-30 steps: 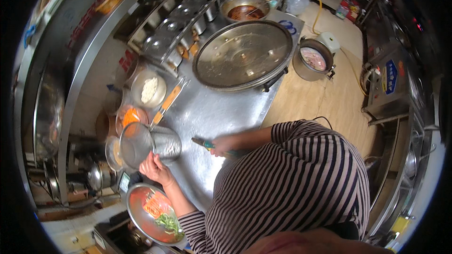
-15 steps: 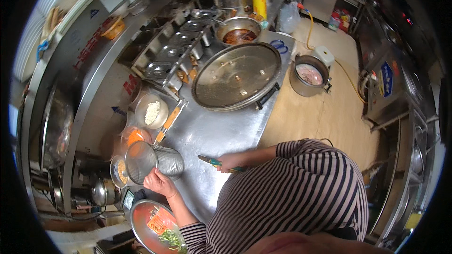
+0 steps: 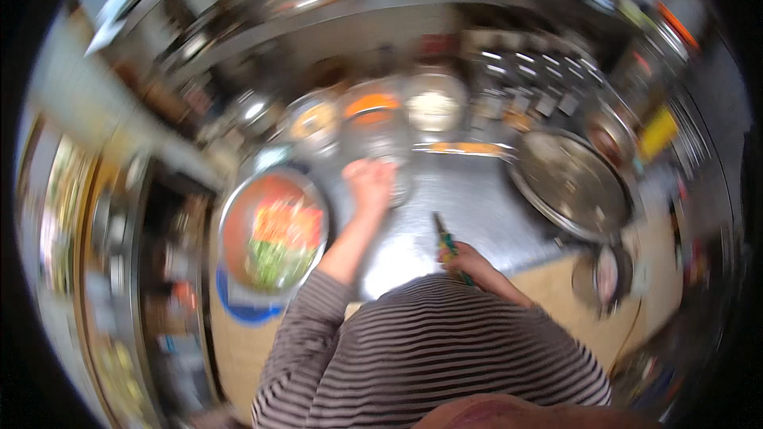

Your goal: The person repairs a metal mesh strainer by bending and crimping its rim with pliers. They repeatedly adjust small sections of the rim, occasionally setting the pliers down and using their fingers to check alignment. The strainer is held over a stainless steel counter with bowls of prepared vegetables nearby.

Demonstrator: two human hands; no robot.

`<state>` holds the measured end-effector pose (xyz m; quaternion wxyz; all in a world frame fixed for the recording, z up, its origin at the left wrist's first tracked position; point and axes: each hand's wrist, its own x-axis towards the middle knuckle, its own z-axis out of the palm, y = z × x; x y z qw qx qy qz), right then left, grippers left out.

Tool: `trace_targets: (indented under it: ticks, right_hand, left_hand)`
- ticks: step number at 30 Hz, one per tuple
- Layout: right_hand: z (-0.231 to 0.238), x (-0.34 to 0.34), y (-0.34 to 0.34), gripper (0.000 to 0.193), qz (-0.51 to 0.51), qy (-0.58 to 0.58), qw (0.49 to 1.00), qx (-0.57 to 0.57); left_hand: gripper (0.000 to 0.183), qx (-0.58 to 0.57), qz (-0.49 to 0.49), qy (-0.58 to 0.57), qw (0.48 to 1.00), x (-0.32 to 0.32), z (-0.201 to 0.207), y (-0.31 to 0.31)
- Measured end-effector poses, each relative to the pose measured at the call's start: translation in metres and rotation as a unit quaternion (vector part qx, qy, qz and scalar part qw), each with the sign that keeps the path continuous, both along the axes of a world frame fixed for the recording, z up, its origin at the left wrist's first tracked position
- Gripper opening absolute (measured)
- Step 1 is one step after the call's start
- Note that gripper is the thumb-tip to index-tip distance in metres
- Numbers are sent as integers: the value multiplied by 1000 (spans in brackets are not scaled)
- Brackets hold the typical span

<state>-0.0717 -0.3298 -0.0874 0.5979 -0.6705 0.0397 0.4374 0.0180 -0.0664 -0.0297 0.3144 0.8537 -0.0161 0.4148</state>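
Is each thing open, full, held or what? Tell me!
Left hand: curled, at the strainer; grip unclear
Right hand: closed around the green-handled tool
Green-handled tool: held, dark end pointing away
Strainer: too blurred for details
Big bowl: open, orange and green food inside
White-food bowl: open, part-filled
Floor pot: open, pinkish contents

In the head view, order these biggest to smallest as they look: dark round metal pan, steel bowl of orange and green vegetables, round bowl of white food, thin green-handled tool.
1. Steel vegetable bowl and dark round metal pan: too alike to rank
2. Round bowl of white food
3. Thin green-handled tool
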Motion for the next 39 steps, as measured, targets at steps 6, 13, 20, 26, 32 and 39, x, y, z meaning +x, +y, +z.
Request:
trace_targets:
  ticks: [6, 13, 20, 26, 32, 39]
  right_hand:
    - [-10, -1, 4, 41, -87, 39, 989, 115]
    - [-7, 6, 0, 40, -53, 47, 992, 105]
    - [8, 6, 10, 33, -45, 54, 993, 90]
    - [2, 9, 9, 33, -60, 81, 988, 118]
    - [3, 13, 10, 31, -37, 76, 991, 103]
    - [-3, 16, 15, 34, -19, 120, 983, 138]
  left_hand:
    - [17, 22, -61, 2, 998, -6, 12, 3]
    - [16, 52, -121, 79, 988, -16, 17, 10]
    - [17, 37, -134, 63, 988, -12, 13, 10]
    - [13, 21, -147, 46, 988, -10, 13, 12]
    - [11, 22, -146, 11, 989, -4, 1, 8]
    - [8, 30, -137, 13, 990, 8, -8, 7]
